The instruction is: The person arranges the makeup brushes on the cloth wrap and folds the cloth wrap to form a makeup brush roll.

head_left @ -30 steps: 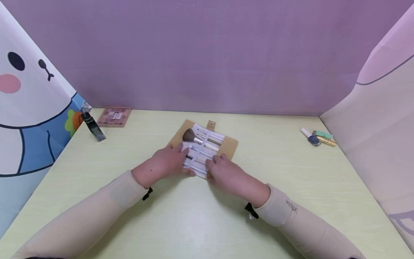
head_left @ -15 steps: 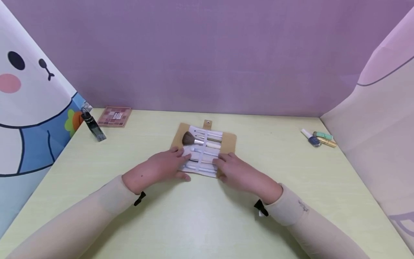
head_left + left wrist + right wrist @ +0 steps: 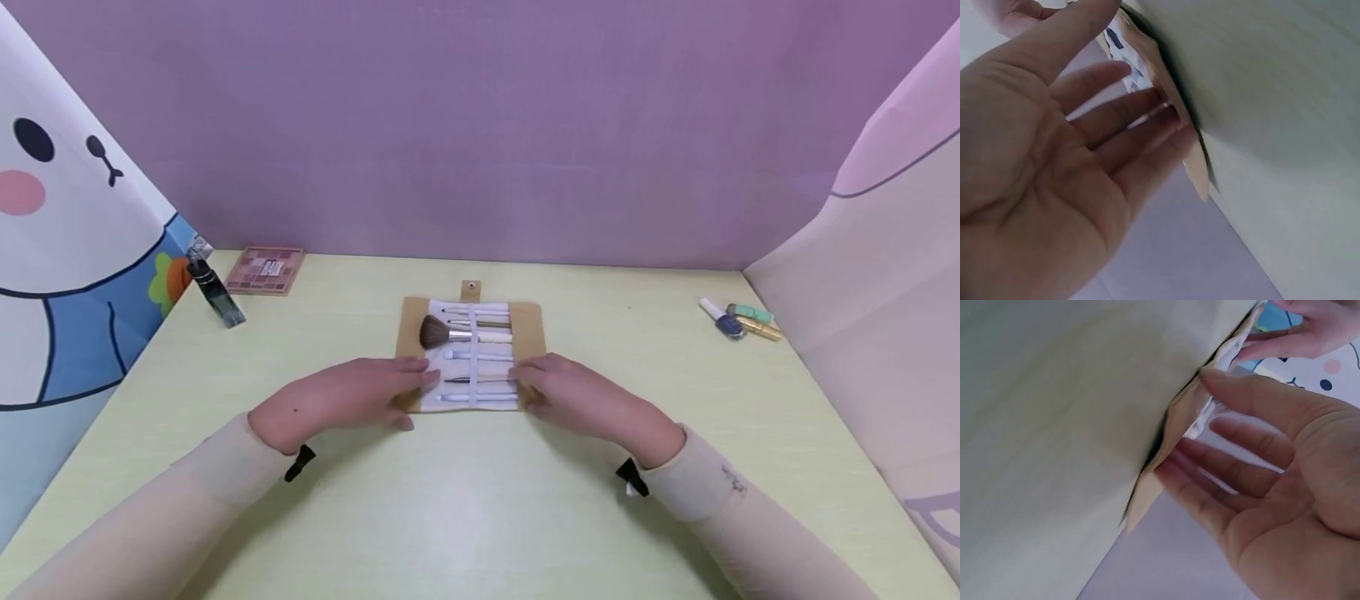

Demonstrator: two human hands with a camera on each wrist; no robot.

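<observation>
A tan makeup brush case (image 3: 529, 327) lies unfolded in the middle of the table. Several brushes lie crosswise inside it under a pale elastic band (image 3: 473, 367). The largest brush (image 3: 433, 332) has a fluffy brown head. My left hand (image 3: 341, 400) rests its fairly straight fingers on the case's left flap, the thumb at the near edge. On the right flap, the fingertips of my right hand (image 3: 592, 402) touch the leather-like surface. Both wrist views show palms (image 3: 1035, 181) off the table, with only the fingers meeting the flaps.
At the back left lie a pink square palette (image 3: 266, 271) and a dark bottle (image 3: 216, 292). A blue bottle with a white cap (image 3: 726, 322), a green tube (image 3: 748, 313) and a gold tube (image 3: 757, 327) sit at the right edge. A purple backdrop (image 3: 480, 133) stands behind the table.
The case has turned from slanted to nearly square with the table's edge. My hands have moved apart, the left one leftward and the right one rightward, staying at the flaps.
</observation>
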